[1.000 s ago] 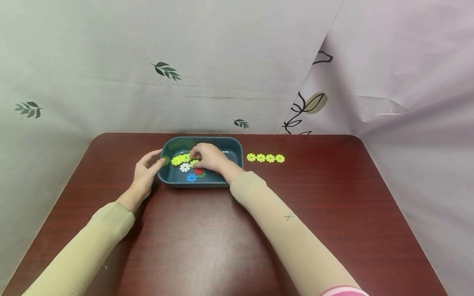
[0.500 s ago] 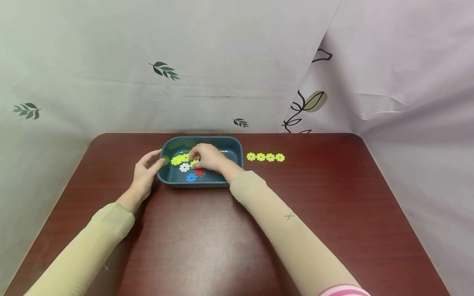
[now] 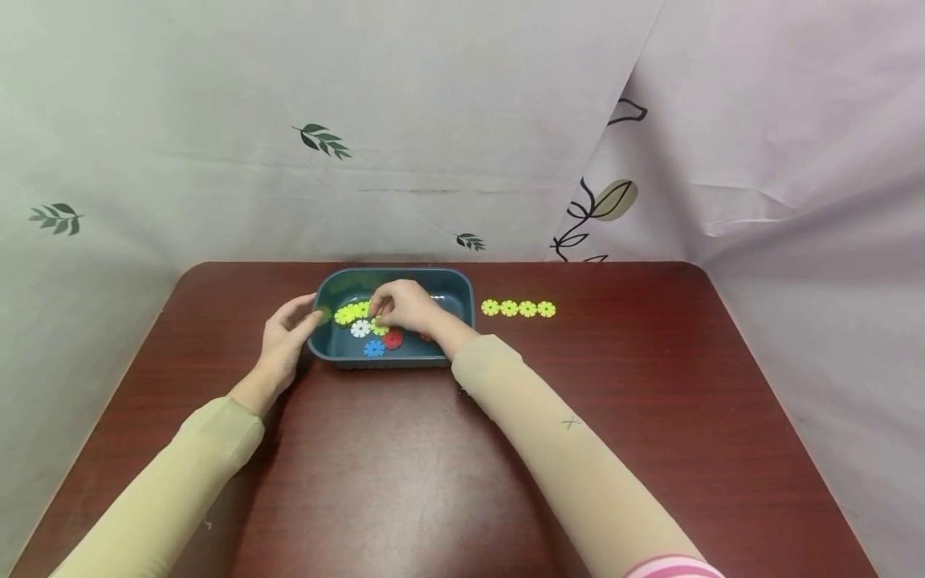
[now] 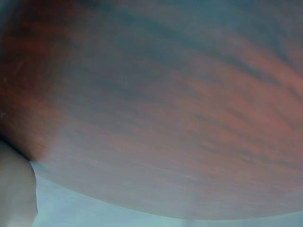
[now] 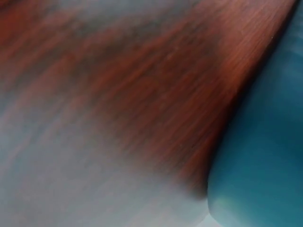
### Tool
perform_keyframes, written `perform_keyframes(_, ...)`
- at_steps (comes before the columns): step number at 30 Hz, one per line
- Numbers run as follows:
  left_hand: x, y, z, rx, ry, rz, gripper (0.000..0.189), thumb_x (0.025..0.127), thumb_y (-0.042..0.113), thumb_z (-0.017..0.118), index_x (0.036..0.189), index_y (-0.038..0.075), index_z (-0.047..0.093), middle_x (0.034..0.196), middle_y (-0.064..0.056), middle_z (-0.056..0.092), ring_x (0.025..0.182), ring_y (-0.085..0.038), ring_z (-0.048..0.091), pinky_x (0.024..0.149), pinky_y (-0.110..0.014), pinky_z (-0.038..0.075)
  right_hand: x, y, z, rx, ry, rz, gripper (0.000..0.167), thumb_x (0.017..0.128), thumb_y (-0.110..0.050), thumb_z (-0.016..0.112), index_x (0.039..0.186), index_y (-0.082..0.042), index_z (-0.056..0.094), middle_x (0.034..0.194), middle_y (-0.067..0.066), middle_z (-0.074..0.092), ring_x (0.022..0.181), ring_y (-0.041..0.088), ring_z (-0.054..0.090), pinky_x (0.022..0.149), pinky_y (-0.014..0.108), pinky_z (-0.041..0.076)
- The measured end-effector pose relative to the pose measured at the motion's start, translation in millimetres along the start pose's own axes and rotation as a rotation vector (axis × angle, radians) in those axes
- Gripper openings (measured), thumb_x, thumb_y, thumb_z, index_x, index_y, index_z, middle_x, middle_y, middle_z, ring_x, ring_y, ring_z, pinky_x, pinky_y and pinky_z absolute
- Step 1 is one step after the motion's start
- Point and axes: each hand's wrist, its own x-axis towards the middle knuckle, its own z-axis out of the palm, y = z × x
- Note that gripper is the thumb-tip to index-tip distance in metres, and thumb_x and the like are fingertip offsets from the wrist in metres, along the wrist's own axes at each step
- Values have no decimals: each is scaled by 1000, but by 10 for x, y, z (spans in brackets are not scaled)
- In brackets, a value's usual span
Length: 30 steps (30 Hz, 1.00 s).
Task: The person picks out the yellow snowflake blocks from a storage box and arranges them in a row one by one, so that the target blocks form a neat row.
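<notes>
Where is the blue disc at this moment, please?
In the head view, the blue disc lies inside the dark tray, near the wall closest to the person, just left of the red disc.

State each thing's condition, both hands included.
Tray: upright, open-topped
Left hand: holding tray's left rim
Right hand: inside tray, touching a yellow disc, grip unclear
Other yellow discs: clustered in tray
Yellow row: four discs, flat beside tray
White disc: in tray
Blue disc: in tray
Red disc: in tray
</notes>
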Motion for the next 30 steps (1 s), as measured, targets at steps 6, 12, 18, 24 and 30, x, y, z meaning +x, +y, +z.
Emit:
perform_keyframes(6,-27,2,1,-5,-4,-7,35,105,11,67,140,9,64,116,21,65,101,7,63,85,-9,54,-29,1,-6,38,14,-2,8,97,-6,77,105,-5,80,104,12,78,92,19,73,78,19,58)
perform_keyframes(12,-30,-1,2,-4,-15,10,35,105,10,66,140,9,65,119,18,65,101,8,63,84,-9,54,-71,-35,-47,56,35,5,9,97,-7,77,105,-4,80,107,11,80,93,19,75,80,19,58)
perform_keyframes(18,-18,0,4,5,-14,17,36,105,10,66,141,8,65,118,19,65,102,8,62,86,-9,54,-140,-53,-126,85,75,-12,9,97,-7,77,106,-4,80,106,12,79,92,20,74,79,21,58)
perform_keyframes(24,-29,2,2,-5,-21,19,37,104,10,67,141,8,65,117,21,66,103,8,62,85,-8,54,-253,-3,-275,103,134,-14,12,97,-8,78,108,-3,80,104,11,79,91,20,73,75,23,58)
perform_keyframes(30,-31,-1,7,-35,-15,25,31,105,6,65,135,14,68,115,20,68,99,9,64,84,-9,55,-400,46,-492,101,218,-9,7,96,-10,80,103,-7,81,101,9,79,90,19,72,80,25,59)
